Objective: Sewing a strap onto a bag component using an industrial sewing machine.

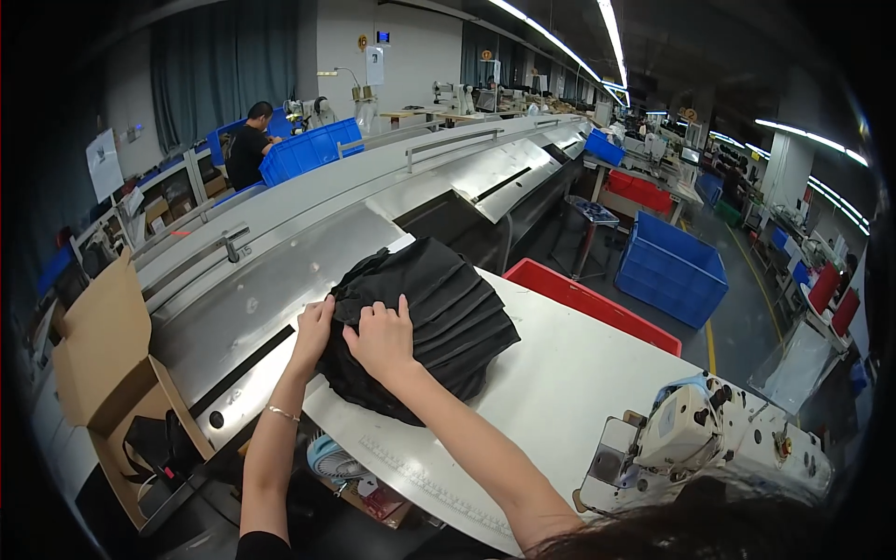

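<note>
Left hand [315, 331]: pinching the left edge of the cloth [453, 308].
Right hand [383, 341]: just beside the left, fingers bent down onto the cloth's top; cannot tell whether pinching any of it.
Cloth: black, pleated, lying bunched on the left end of the white table [560, 392], beside the metal trough [271, 266].
Sewing machine [700, 420]: at the table's right end, well apart from both hands.
Carton [103, 336]: open at far left, holding black items [154, 441].
Red bin [590, 301]: just beyond the table's far edge.
Blue bin [672, 271]: farther off, behind the red one.
</note>
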The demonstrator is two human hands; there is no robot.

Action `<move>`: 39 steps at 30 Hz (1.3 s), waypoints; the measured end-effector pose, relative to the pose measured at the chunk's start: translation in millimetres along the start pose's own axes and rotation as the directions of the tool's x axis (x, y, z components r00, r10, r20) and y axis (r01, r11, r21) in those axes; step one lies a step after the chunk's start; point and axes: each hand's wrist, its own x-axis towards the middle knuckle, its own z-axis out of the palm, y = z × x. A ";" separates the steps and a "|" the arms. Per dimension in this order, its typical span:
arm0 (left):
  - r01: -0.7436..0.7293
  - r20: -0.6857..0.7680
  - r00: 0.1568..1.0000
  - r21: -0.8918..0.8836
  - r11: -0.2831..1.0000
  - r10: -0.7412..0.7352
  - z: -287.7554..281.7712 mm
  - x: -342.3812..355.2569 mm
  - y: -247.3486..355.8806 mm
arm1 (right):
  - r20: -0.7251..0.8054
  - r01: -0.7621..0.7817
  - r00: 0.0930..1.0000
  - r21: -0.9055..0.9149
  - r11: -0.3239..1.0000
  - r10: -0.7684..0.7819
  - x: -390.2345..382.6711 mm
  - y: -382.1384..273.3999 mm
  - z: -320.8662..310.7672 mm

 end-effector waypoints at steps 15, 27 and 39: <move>-0.342 -0.306 0.791 0.498 0.797 0.530 11.5 -91.4 60.3 | 0.302 -0.424 0.897 0.796 0.432 0.324 -18.3 58.9 -61.8; -0.760 0.159 0.647 0.225 0.610 0.746 37.0 -94.7 77.8 | 0.091 0.219 0.824 0.859 -0.463 0.559 -6.0 120.8 -114.1; -0.310 -0.012 0.943 -0.385 0.869 0.332 24.3 -51.7 52.8 | -0.243 -0.073 0.951 0.417 0.906 0.188 -185.2 86.4 -224.9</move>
